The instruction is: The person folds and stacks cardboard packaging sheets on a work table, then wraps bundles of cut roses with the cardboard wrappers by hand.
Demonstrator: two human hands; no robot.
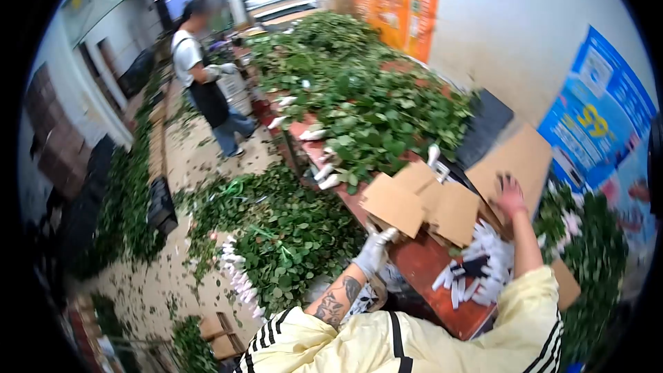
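Note:
My left hand (374, 250), in a whitish glove, is at the near left corner of a stack of brown cardboard pieces (392, 206). Its fingers close on the edge, partly hidden beneath the top piece. My right hand (510, 197) is bare, with fingers spread over a larger cardboard sheet (519, 159) that leans toward the wall. Between my arms, a heap of white, sleeve-like pieces (494, 252) lies on the red tabletop (421, 266), with something dark among them.
Leafy cut stems (345, 90) cover the table ahead; more stems (297, 235) are piled on the floor at left, some with white-wrapped heads (238, 276). A person (207, 79) in a dark apron stands across the aisle. Blue poster (597, 110) and greenery (587, 283) are at right.

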